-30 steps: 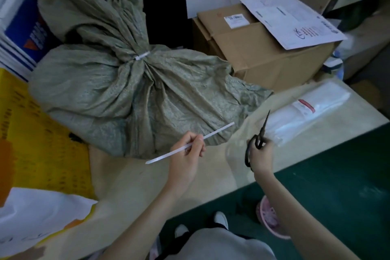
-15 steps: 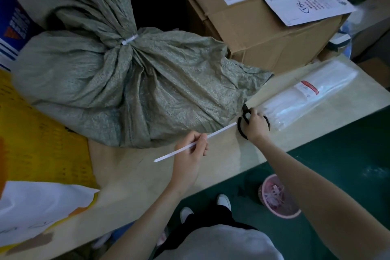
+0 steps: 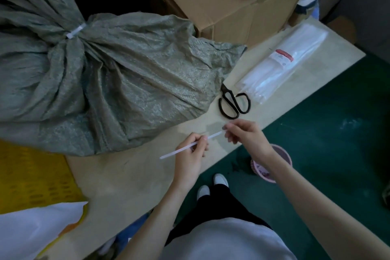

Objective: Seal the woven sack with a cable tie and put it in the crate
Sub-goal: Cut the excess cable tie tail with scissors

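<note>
A grey-green woven sack (image 3: 109, 82) lies on the table, its neck cinched by a white cable tie (image 3: 76, 31). In front of it my left hand (image 3: 193, 150) pinches a loose white strip (image 3: 179, 151), the cut-off tail of a tie, near its middle. My right hand (image 3: 245, 133) pinches the strip's right end. Black scissors (image 3: 233, 102) lie shut on the table just beyond my right hand, free of both hands. A yellow perforated crate (image 3: 31, 177) shows at the left edge.
A clear bag of white cable ties (image 3: 282, 63) lies right of the scissors. A big cardboard box (image 3: 228, 0) with papers stands behind. The table edge (image 3: 306, 99) runs diagonally; below it are green floor and a pink bin (image 3: 272, 163). A white sheet (image 3: 31, 232) covers the crate's near corner.
My right hand set the scissors down on the table beside the tie bag, then came back and took the right end of the strip. My left hand kept its hold.
</note>
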Demonstrator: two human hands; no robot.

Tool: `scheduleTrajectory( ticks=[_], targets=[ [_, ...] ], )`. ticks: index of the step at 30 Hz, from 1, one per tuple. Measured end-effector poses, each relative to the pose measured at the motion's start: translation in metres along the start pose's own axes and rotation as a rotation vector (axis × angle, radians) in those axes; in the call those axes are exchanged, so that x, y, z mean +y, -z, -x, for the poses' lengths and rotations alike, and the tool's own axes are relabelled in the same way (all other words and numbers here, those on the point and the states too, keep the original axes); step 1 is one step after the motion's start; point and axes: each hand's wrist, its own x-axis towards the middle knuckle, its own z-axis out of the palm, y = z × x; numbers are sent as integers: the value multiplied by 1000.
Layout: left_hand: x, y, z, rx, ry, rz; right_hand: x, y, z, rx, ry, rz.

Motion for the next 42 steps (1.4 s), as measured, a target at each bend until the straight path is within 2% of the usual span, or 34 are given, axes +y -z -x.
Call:
scheduleTrajectory(
  ticks=[4,10,17,20,24,29,36,39,42],
  targets=[
    [-5,-14,3,-130,41,-14,28,16,22,107,-21,-54],
    [-20,-29,1,-206,20,-161,79,46,52,323,-85,-163],
    [-29,-65,-6,-330,-23,-258,132,80,74,663,-140,-183],
    [-40,-93,-5,-464,-28,-348,154,101,75,853,-186,-213],
    [-73,-131,-7,-644,80,-509,195,134,65,1025,-302,-246],
    [-144,-180,-23,-618,236,-593,253,170,47,1014,-416,-229],
    [-249,-259,-65,-593,285,-747,325,187,32,949,-487,-230],
    [-281,-291,-82,-641,299,-740,349,191,28,938,-474,-267],
    [-293,-315,-95,-784,372,-665,365,198,24,937,-462,-288]
  ],
)
